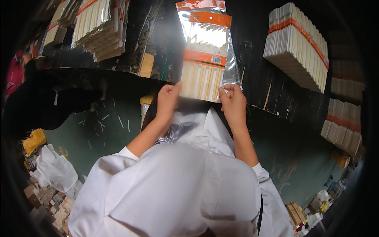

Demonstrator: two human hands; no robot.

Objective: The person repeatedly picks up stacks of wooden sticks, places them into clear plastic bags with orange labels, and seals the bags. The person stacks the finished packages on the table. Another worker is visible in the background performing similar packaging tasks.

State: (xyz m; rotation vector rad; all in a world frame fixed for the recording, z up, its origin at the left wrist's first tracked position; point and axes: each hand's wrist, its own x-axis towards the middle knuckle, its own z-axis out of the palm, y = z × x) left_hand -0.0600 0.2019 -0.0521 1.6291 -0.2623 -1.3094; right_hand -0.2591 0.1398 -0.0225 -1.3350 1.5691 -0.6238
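Note:
A flat clear plastic packet of paired wooden chopsticks with orange printed bands and a barcode lies in front of me at the table's near edge. My left hand holds its lower left edge between thumb and fingers. At the lower right corner, my right hand pinches the packet's plastic. Beneath it lie more clear plastic bags, seemingly flat, with an orange header showing past the top. Glare hides part of the packet's upper half.
On the dark table, a tall stack of chopstick packets stands at right, and more stacks at left. A person in dark clothing is at far left. White slivers litter the green floor.

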